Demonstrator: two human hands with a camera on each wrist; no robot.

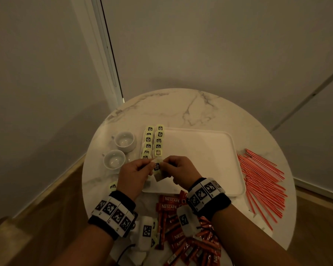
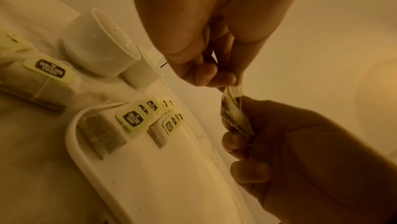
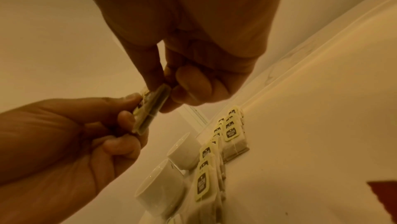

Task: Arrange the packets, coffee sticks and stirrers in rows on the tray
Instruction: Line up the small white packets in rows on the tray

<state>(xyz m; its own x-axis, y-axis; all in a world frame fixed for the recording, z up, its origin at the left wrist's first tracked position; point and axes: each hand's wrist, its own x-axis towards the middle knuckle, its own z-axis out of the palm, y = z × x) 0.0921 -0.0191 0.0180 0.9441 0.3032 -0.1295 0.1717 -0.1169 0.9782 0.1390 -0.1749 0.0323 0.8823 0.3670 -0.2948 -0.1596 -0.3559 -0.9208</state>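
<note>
Over the near-left corner of the white tray (image 1: 210, 150), the left hand (image 1: 133, 175) and right hand (image 1: 178, 169) together pinch one tea packet (image 1: 158, 170) by its edges, fingers (image 2: 217, 76) curled round it and clear of the tray. Two rows of packets (image 1: 153, 142) already line the tray's 9 o'clock edge. On the marble table (image 1: 181, 106), two cups (image 1: 119, 150) stand further toward 9 o'clock, red stirrers (image 1: 261, 181) lie at 3 o'clock and coffee sticks (image 1: 171, 204) at 6 o'clock.

Coffee sticks (image 1: 183, 233) partly hidden by wrists, cut off at btm edge.
</note>
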